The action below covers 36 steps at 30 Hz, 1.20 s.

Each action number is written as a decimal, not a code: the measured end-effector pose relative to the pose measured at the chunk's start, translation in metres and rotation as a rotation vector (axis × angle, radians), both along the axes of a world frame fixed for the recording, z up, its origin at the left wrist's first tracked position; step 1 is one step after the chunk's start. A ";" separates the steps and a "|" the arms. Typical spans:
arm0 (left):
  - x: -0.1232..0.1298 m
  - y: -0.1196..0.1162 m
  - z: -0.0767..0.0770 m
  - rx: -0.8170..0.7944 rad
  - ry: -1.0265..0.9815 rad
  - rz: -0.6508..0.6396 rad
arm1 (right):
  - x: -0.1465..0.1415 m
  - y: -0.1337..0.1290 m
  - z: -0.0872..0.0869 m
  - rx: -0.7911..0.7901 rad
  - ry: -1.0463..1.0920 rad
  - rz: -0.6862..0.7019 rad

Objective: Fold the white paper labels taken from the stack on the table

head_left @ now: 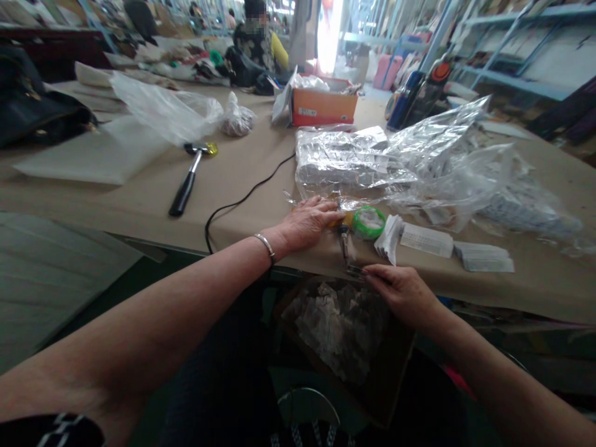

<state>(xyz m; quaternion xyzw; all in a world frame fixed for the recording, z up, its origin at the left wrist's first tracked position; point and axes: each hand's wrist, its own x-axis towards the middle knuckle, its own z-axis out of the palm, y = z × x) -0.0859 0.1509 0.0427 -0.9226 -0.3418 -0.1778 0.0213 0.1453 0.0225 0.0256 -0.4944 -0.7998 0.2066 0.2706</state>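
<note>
My left hand (310,222), with a silver bracelet at the wrist, lies over a yellow object (347,218) near the table edge; its fingers are pressed together. A slim metal-tipped tool (344,243) points from there toward the edge. My right hand (403,292) pinches a small, thin, dark piece (356,271) at the tool's tip, just over the table edge. Beside the left fingertips sits a green-rimmed round container (369,222). To its right are stacks of small white labels (426,239), some folded. What lies beneath the left palm is hidden.
A hammer (189,180) and a black cable (246,197) lie on the left of the table (261,217). Clear plastic bags (344,161) spread behind my hands, before an orange box (323,105). Below the edge, a box holds scraps (335,323). A person (254,46) is at the back.
</note>
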 end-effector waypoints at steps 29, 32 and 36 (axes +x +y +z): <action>0.002 0.006 -0.005 0.072 -0.067 -0.063 | -0.048 -0.006 -0.067 -0.604 1.252 -0.112; 0.003 0.006 -0.005 0.066 -0.056 -0.063 | -0.056 -0.008 -0.069 -0.701 1.409 -0.110; 0.005 0.006 -0.004 0.011 -0.043 -0.015 | -0.067 -0.013 -0.075 -0.791 1.571 -0.145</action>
